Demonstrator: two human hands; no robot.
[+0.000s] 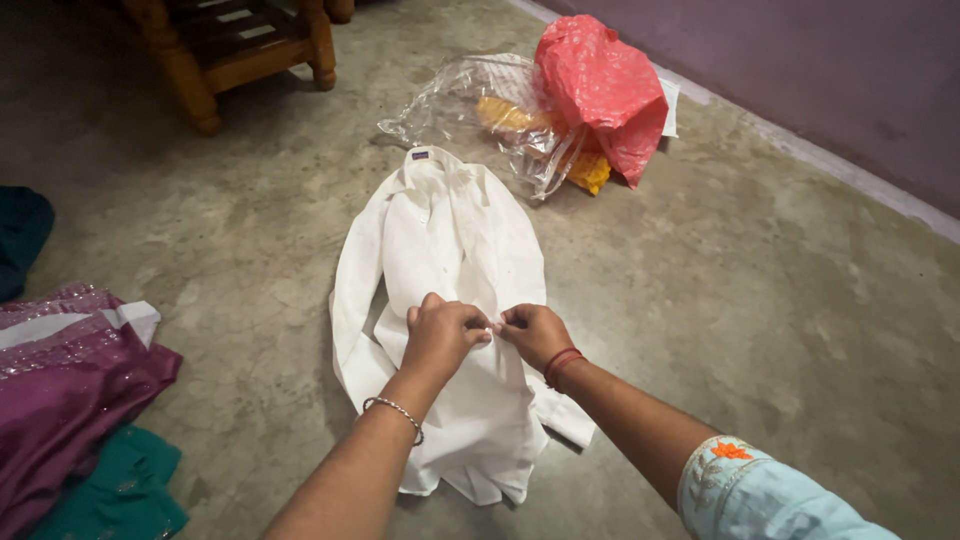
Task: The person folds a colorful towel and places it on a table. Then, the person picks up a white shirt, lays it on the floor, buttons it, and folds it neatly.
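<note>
A white shirt (450, 300) lies flat on the grey concrete floor (760, 300), collar pointing toward 12 o'clock and hem toward 6 o'clock, just below the middle of the view. Both hands meet over its front, about halfway down the button strip. The left hand (440, 335) has its grip closed in a pinch on the cloth, thumb and fingers pressed together at the strip; a thin beaded bangle (395, 412) circles that wrist. The right hand (535, 333) sits touching the left, its grip likewise pinched shut on the shirt front; a red thread band (560, 362) is on that wrist, and a pale blue sleeve (760, 495) with orange embroidery shows at 5 o'clock.

At 1 o'clock from the shirt, a clear plastic bag (470, 105) with yellow cloth inside lies beside a red bag (605, 85), both close to the wall. At 11 o'clock stand the legs of a wooden piece of furniture (220, 50). At 8 o'clock, well apart from the shirt, a heap of purple cloth (70, 380) rests over teal cloth (120, 490). A dark garment (20, 235) shows at 9 o'clock
</note>
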